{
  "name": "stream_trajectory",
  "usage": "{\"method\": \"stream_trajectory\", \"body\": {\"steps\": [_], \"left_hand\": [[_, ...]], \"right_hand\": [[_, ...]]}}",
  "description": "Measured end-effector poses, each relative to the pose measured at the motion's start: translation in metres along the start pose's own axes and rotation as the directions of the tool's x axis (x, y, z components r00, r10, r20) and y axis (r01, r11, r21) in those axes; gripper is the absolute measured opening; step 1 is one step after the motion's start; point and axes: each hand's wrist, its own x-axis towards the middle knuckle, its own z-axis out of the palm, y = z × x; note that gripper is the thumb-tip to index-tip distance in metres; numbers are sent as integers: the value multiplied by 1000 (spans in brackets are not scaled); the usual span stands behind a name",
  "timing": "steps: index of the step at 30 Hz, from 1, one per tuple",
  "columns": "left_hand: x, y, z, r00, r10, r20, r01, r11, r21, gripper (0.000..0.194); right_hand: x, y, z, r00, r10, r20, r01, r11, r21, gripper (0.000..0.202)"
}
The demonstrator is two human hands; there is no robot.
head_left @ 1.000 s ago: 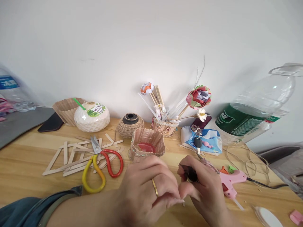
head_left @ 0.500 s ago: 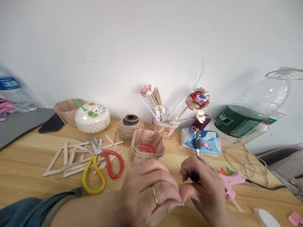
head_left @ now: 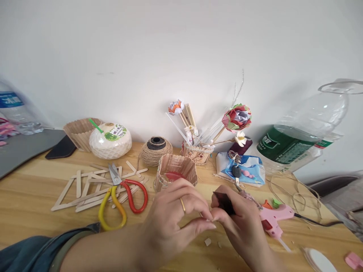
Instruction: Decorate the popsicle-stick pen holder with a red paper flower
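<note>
My left hand [head_left: 181, 217], with a gold ring, is closed in a pinch, and its fingertips meet my right thumb. Whatever tiny thing lies between the fingertips is too small to name. My right hand [head_left: 241, 223] is curled around a dark, flat-sided object [head_left: 225, 203], mostly hidden by the fingers. Beneath the hands, a small pale chip [head_left: 208, 241] lies on the wooden table [head_left: 176, 260]. Just beyond my left hand stands a basket made of craft sticks [head_left: 176, 166], with a red bottom inside.
Scissors [head_left: 115, 175] with yellow and red handles lie on scattered craft sticks [head_left: 96, 194] at left. A twine spool [head_left: 155, 151] and a pot of paper flowers [head_left: 197, 153] stand behind. On the right are a pink glue gun [head_left: 273, 219] and a large bottle [head_left: 289, 141].
My left hand has shifted and its thumb and forefinger show more clearly. The dark object in my right hand has turned. Pale chips on the table have come into view.
</note>
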Motion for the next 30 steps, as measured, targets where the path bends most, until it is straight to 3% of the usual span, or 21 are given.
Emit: {"method": "stream_trajectory", "body": {"steps": [8,17,23,30], "left_hand": [[1,-2,-2,998,-39,48,42,996,-77,13],[3,0,-2,994,-56,95,66,992,-108,15],[3,1,-4,988,-90,125,105,987,-119,15],[8,2,-5,986,-46,163,70,987,-143,18]], "right_hand": [[3,-4,-1,975,150,163,-172,976,132,35],[6,-7,-3,886,282,367,-408,851,331,30],[4,-1,0,848,320,423,-496,761,418,34],[7,-1,3,805,345,483,-567,687,454,39]]}}
